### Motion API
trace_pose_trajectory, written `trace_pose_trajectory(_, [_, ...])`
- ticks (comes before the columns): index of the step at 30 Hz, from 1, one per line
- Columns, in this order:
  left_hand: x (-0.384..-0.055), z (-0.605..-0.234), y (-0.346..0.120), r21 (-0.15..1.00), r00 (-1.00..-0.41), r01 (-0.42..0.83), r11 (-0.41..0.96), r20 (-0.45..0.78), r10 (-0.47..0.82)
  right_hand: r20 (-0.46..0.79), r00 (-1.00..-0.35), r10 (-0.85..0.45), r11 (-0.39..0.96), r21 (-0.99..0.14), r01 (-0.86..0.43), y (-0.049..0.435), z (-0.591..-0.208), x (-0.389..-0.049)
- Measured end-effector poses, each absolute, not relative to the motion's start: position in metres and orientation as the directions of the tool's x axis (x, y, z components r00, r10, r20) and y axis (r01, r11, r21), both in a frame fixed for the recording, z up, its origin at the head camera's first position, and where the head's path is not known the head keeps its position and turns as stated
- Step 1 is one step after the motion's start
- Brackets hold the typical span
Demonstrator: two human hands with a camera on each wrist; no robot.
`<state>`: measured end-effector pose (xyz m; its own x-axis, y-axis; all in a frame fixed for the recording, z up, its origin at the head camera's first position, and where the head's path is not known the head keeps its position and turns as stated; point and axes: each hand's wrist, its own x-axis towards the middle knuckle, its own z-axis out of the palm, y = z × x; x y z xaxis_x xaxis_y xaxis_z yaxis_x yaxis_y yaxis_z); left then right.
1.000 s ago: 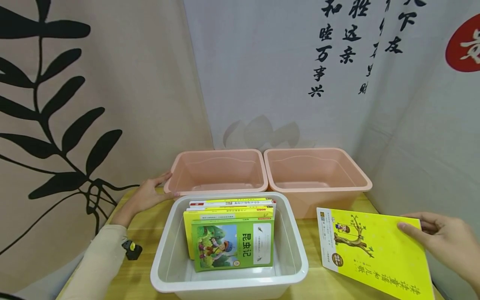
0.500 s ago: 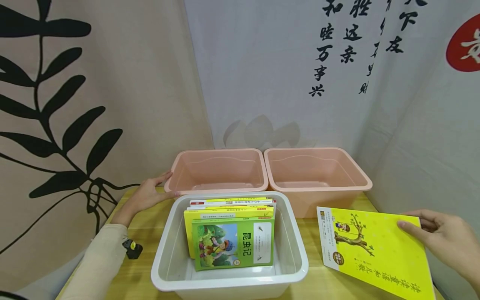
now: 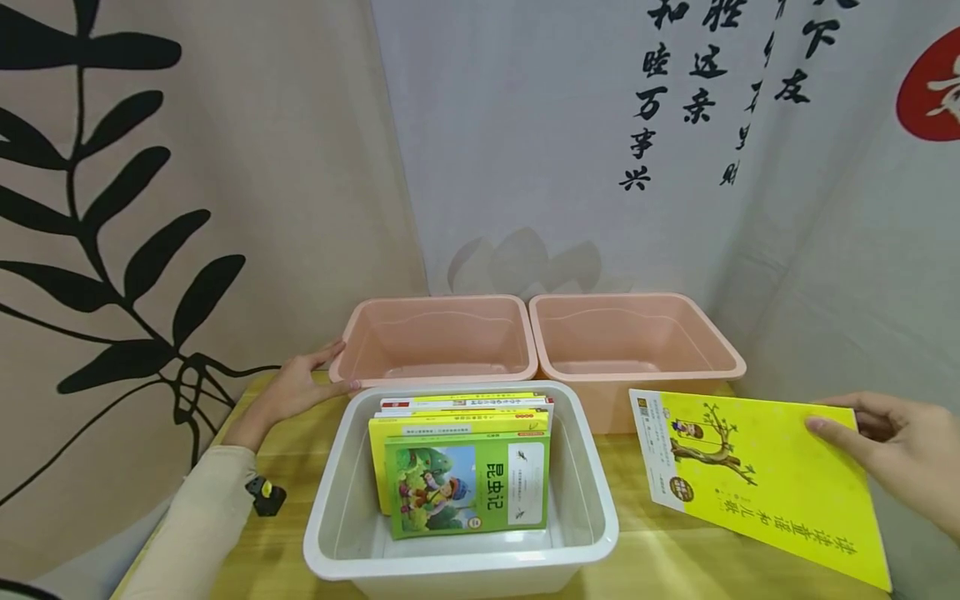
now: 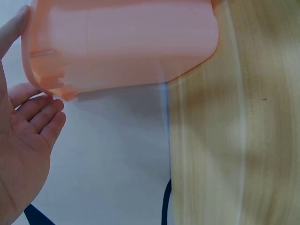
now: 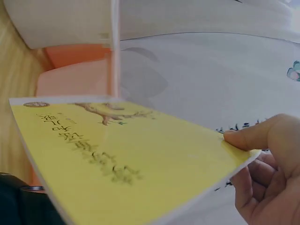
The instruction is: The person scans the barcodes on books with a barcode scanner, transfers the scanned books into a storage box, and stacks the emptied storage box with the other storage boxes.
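Note:
My right hand [image 3: 900, 446] pinches the edge of a thin yellow book [image 3: 787, 492], thumb on the cover and fingers behind. A tree branch and dark lettering show on that cover, held tilted to the right of a white bin [image 3: 459, 571]. In the right wrist view the thumb presses near the book's corner. At the left, my left hand [image 3: 296, 387] grips the outer corner of a pink bin [image 3: 438, 346]; the left wrist view shows its fingers bent at the rim. Inside the white bin a green book [image 3: 465, 483] leans in front of several yellow and white books [image 3: 457, 425].
A second pink bin [image 3: 637, 337] stands beside the first, both behind the white bin. All rest on a wood-grain table [image 3: 637, 558]. Pale cloth [image 3: 525, 150] with printed leaves and characters hangs close behind and at the sides.
My right hand has lifted the yellow book a little and moved it slightly right. My left hand stays at the pink bin's corner, and the books in the white bin are unmoved.

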<state>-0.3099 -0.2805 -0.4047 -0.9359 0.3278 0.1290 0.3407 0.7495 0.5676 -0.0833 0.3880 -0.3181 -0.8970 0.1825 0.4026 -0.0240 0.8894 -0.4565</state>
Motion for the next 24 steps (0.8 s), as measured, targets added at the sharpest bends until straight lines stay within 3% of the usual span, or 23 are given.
trace_pose_trajectory(15, [-0.309, -0.403, -0.280, 0.567, -0.939, 0.330, 0.755, 0.117, 0.322, 0.590, -0.805, 0.066, 0.706, -0.598, -0.380, 0.383, -0.264, -0.103])
trace_pose_trajectory(19, [-0.309, -0.404, -0.279, 0.563, -0.939, 0.332, 0.757, 0.121, 0.322, 0.602, -0.793, 0.093, 0.708, -0.600, -0.372, 0.377, -0.250, -0.110])
trace_pose_trajectory(24, [-0.310, -0.405, -0.280, 0.561, -0.939, 0.333, 0.758, 0.124, 0.321, 0.580, -0.800, 0.156, 0.789, -0.561, -0.252, 0.362, -0.235, -0.116])
